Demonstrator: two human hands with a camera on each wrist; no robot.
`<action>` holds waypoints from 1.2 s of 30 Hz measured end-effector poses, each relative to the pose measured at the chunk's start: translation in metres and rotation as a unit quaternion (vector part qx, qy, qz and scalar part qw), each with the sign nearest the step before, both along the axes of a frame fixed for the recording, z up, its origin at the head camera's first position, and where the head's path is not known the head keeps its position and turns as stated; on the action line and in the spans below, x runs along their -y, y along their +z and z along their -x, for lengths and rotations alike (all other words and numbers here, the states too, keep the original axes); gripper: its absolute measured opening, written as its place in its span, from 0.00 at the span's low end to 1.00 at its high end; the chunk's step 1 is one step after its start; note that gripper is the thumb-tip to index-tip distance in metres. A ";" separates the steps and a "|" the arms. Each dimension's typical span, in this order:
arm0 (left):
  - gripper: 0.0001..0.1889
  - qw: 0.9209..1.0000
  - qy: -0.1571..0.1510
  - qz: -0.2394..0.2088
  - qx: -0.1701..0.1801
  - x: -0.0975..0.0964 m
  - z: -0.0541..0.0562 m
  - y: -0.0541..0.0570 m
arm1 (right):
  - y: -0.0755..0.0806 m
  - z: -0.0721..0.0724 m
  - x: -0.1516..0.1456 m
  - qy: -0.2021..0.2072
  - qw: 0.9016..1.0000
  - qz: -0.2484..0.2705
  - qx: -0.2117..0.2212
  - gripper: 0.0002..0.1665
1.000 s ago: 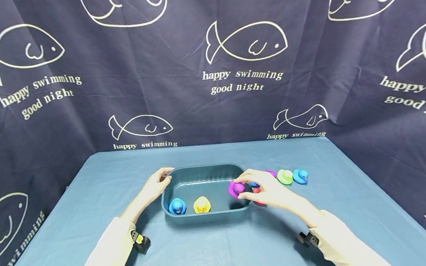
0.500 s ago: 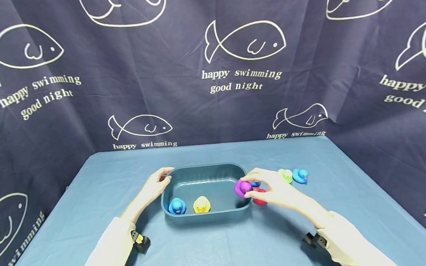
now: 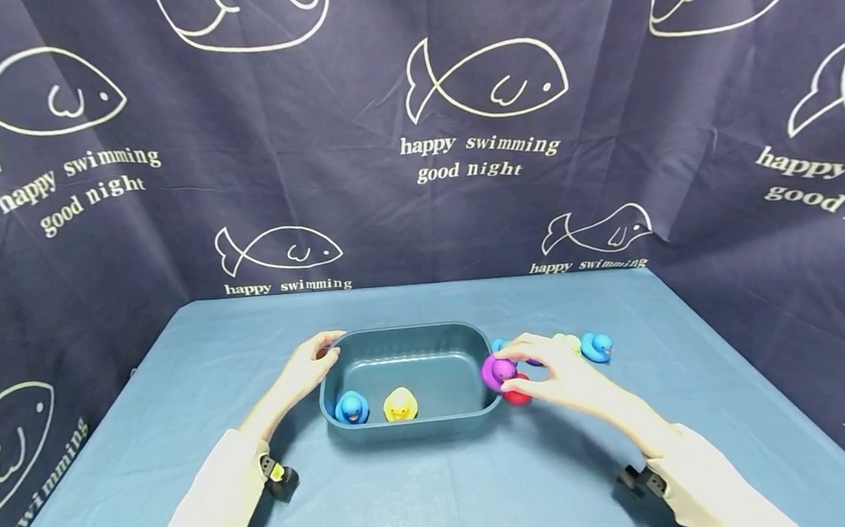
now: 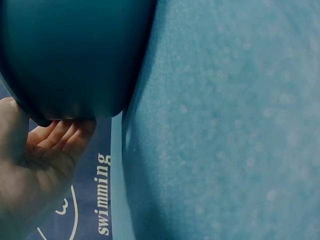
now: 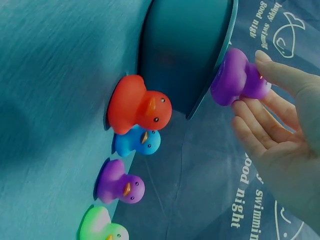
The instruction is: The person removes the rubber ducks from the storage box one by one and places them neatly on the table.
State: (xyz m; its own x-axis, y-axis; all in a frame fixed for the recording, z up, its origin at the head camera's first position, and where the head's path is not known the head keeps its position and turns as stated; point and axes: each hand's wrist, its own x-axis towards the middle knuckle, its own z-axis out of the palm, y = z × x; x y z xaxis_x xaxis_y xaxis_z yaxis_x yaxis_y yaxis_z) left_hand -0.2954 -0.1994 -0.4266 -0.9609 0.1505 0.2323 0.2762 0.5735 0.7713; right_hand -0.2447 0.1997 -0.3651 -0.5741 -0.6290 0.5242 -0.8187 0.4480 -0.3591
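Observation:
My left hand (image 3: pixel 307 368) holds the far left corner of a dark teal plastic basin (image 3: pixel 415 431), fingers behind it and thumb at its side. Inside the basin's near side sit a blue rubber duck (image 3: pixel 351 408) and a yellow rubber duck (image 3: pixel 400 404). At the right rim my right hand (image 3: pixel 557 369) pinches a purple rubber duck (image 3: pixel 499 372) between thumb and fingers. The right wrist view has this duck raised beside the rim, above the table. A red rubber duck (image 5: pixel 134 105) stands on the table just right of the basin, partly covered by the hand in the head view.
Beyond the red duck, a blue duck (image 5: pixel 137 141), another purple duck (image 5: pixel 119 183) and a green duck (image 5: pixel 103 227) stand in a row. One more blue duck (image 3: pixel 596 347) is at the far right. A dark printed curtain (image 3: pixel 382 134) hangs behind the blue tablecloth (image 3: pixel 411 496).
My right hand has carried the purple duck rightward, from above the basin's right end to its right rim. The left hand and basin have stayed in place.

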 end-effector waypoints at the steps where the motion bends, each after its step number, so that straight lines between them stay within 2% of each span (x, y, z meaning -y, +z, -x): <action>1: 0.19 1.000 -0.001 0.002 -0.002 0.000 0.000 0.000 | 0.000 0.000 -0.001 -0.005 1.000 -0.003 -0.010 0.19; 6: 0.19 1.000 -0.004 -0.004 -0.001 0.000 0.000 0.000 | -0.001 0.004 -0.007 -0.013 0.999 -0.001 -0.038 0.21; 12: 0.19 1.000 -0.002 0.000 -0.001 0.002 -0.002 -0.002 | -0.006 0.006 -0.015 -0.006 0.999 0.011 -0.032 0.22; 19: 0.18 1.000 -0.002 -0.005 0.005 0.000 -0.001 0.002 | -0.012 0.005 -0.027 -0.053 0.998 0.008 -0.024 0.22; 23: 0.18 1.000 -0.004 0.000 0.000 -0.001 0.000 0.001 | -0.016 0.006 -0.034 -0.057 0.998 0.013 -0.007 0.22; 27: 0.18 1.000 -0.005 -0.001 -0.003 -0.001 0.000 0.001 | -0.019 0.007 -0.040 -0.046 0.999 0.025 -0.004 0.24; 32: 0.18 1.000 -0.002 -0.002 0.001 -0.001 0.000 0.001 | -0.024 0.010 -0.044 -0.014 0.999 0.042 -0.028 0.24; 36: 0.19 1.000 -0.002 -0.001 0.004 -0.001 0.000 0.002 | -0.029 0.011 -0.049 -0.007 0.998 0.049 -0.036 0.26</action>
State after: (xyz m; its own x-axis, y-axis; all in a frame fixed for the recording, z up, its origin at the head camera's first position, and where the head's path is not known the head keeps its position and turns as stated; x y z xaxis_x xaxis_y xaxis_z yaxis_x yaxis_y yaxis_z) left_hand -0.2952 -0.1987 -0.4250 -0.9623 0.1533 0.2248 0.2719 0.5714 0.7743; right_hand -0.2558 0.2484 -0.3944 -0.5411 -0.5649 0.6229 -0.8378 0.4262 -0.3413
